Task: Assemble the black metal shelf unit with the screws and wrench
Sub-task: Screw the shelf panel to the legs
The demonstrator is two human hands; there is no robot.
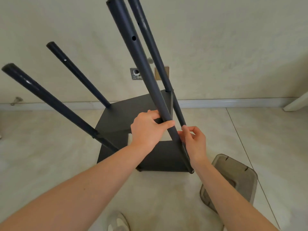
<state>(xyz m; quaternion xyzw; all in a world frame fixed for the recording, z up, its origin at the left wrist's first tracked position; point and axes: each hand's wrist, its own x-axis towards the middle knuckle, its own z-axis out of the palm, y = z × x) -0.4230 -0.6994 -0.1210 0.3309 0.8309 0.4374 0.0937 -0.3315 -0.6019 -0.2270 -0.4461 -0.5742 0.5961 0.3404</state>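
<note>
- Left hand (146,129): the fingers curl round the far side of the near-right pole (136,52) and the thumb presses across its near side, a full grip just above the lower shelf.
- Right hand (195,140): the fingers are curled, with thumb and forefinger tips drawn together against the same pole, just below the left hand. We cannot tell whether they pinch anything small.
- That pole leans away from us – its foot sits at the near-right corner of the lower shelf (163,155), and its open top reaches the upper edge of view beside the far-right pole (150,35).
- The unit stands on the floor (50,164) in the middle of the scene, close to the wall. The upper shelf (126,114) lies farther from us than the lower one.
- The near-left pole (46,97) and far-left pole (78,74) rise from the left corners, tilting out to the left.
- A clear grey bin (236,174) lies on the floor to the right, near the right forearm.
- A pale shoe (118,221) shows at the bottom edge.
- Two wall plates (136,73) sit low on the far wall, behind the right poles.
</note>
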